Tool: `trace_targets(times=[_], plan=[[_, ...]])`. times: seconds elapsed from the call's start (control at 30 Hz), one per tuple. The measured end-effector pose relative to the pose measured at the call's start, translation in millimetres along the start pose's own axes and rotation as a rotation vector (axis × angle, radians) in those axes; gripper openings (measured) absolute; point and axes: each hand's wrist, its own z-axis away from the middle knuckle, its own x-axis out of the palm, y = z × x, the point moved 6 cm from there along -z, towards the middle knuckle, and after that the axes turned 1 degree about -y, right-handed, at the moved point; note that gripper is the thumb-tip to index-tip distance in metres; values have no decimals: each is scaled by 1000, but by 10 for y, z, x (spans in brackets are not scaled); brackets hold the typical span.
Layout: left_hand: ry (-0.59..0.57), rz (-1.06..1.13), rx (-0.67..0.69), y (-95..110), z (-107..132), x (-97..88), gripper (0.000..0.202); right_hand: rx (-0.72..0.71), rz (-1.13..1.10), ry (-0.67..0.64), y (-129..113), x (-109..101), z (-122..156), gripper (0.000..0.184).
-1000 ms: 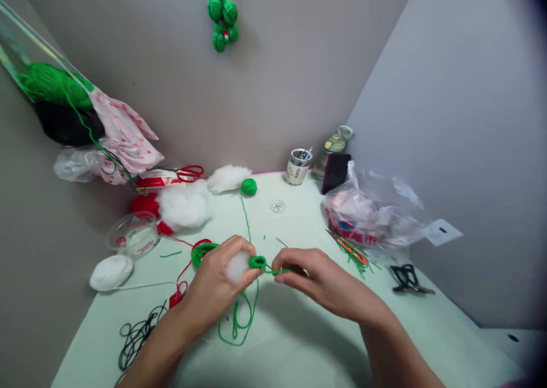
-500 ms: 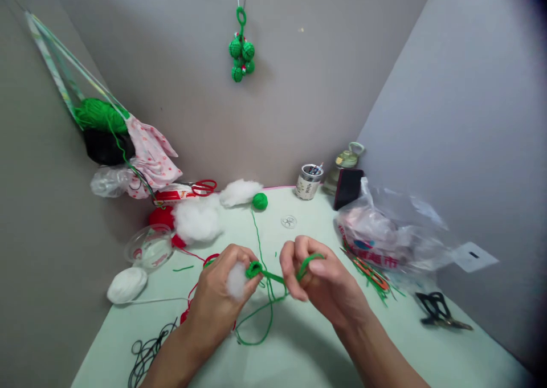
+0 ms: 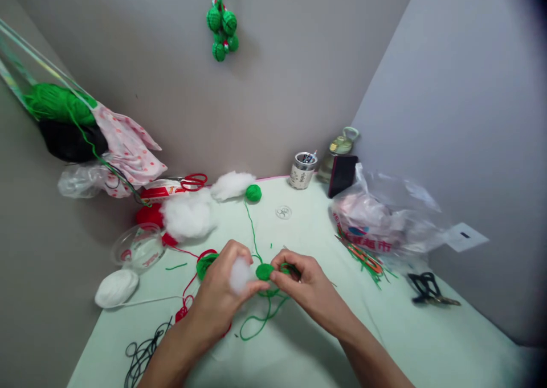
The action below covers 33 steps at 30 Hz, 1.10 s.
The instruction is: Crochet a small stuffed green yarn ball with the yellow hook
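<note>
A small green crocheted piece (image 3: 265, 272) is pinched between the thumb and fingers of my right hand (image 3: 305, 277). Green yarn loops (image 3: 260, 322) hang below it onto the table. My left hand (image 3: 226, 282) curls round a tuft of white stuffing (image 3: 240, 275), its thumb tip close under the crocheted piece; whether the thumb touches it I cannot tell. Beside the left knuckles lies a green yarn bundle (image 3: 207, 265) with red yarn around it. One green strand runs up the table to a small green ball (image 3: 253, 193).
White stuffing (image 3: 188, 217), a clear plastic tub (image 3: 139, 248) and a white yarn ball (image 3: 117, 288) lie left. Black cord (image 3: 143, 354) is near the left forearm. Right are a plastic bag (image 3: 376, 217), yarn scraps (image 3: 365, 265) and black-handled scissors (image 3: 431, 290). A pen tin (image 3: 303, 171) stands behind.
The green crocheted piece has passed from my left fingertips to my right hand. My hands have come closer together, and the right no longer draws the green cord out sideways. The view has shifted.
</note>
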Motion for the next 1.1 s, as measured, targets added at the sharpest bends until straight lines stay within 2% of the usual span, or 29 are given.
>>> trace_targets(times=[0.1,0.13,0.17,0.23,0.3,0.33,0.37,0.43,0.53,0.63,0.7,0.8,0.87,0.97,1.03,1.1], plan=[[26,425,-129,-138,-19,40,47,21,-53,104,66,-103,14,23],[59,564,-189,-183,-26,77,51,13,-100,100,71,-114,20,26],[124,681,-279,-239,-24,118,54,5,-155,47,69,-91,27,28],[235,875,-485,-322,12,257,49,1,-250,-185,47,51,58,27],[244,995,-610,-313,57,439,39,12,-276,-390,24,199,108,22],[201,1027,-633,-285,76,534,38,15,-267,-412,22,232,114,19],[149,1043,-632,-253,95,615,39,10,-257,-376,25,229,100,18],[62,1053,-566,-204,124,716,43,-12,-250,-216,36,150,51,17],[-8,981,-466,-230,134,714,41,-12,-241,-36,73,-1,6,17],[-32,737,-374,-300,70,550,38,-11,-194,7,75,-100,9,19],[34,613,-321,-324,17,370,34,-30,-146,36,56,-146,23,21],[145,701,-339,-340,-2,164,40,-66,-15,216,50,-242,53,27],[79,807,-364,-308,4,174,47,-111,116,342,57,-273,81,30],[-87,726,-348,-232,9,298,38,-244,291,368,64,-203,104,23],[-84,561,-278,-194,-12,337,28,-361,383,338,55,-133,123,18],[-15,441,-232,-180,-31,336,22,-461,474,326,31,-88,152,16]])
